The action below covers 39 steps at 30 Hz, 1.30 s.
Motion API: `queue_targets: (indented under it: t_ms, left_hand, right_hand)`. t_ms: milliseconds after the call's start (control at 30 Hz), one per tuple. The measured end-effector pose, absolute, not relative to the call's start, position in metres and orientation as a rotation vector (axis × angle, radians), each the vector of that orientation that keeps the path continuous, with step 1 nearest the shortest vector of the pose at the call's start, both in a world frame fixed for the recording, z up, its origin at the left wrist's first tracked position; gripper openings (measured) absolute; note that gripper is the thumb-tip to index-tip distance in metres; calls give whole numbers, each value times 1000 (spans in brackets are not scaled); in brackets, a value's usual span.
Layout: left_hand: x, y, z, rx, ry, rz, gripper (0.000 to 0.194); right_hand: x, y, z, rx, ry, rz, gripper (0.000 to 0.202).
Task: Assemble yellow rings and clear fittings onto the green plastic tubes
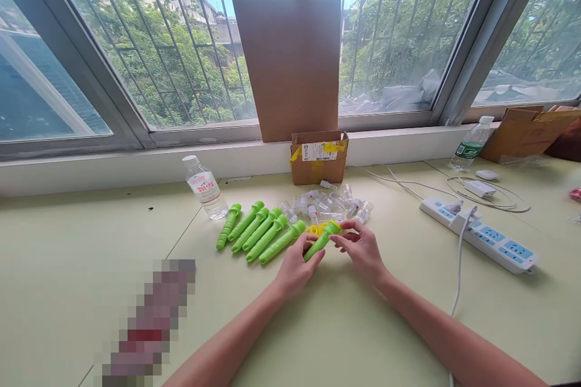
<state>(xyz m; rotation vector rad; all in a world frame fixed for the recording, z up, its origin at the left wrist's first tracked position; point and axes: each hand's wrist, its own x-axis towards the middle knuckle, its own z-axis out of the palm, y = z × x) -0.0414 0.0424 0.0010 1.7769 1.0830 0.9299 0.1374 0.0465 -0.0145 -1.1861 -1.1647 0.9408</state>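
My left hand (297,266) is closed around the smooth body of a green plastic tube (318,245), tilted with its wide threaded end up and to the right. At that end, the thumb and index finger of my right hand (363,248) pinch its rim, where a bit of yellow shows; whether this is a separate ring I cannot tell. Just behind the tube lie small yellow plastic pieces (313,229), partly hidden. Several more green tubes (267,240) lie side by side to the left of my hands. Beyond is a loose pile of clear plastic caps or cups (333,202).
A small cardboard box (319,169) stands behind the clear pieces, with a tall cardboard sheet (295,66) behind it. Water bottles stand at left (205,188) and far right (472,144). A white power strip (481,234) with cables lies at right. A blurred patch (152,320) covers something at lower left.
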Motion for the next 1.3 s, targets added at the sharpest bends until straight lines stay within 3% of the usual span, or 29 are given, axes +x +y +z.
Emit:
queue_targets:
  t_ms: [1300]
  left_hand:
    - [-41, 42, 1, 1814, 1061, 942, 23]
  right_hand:
    - [139, 45, -11, -1188, -1164, 1005, 49]
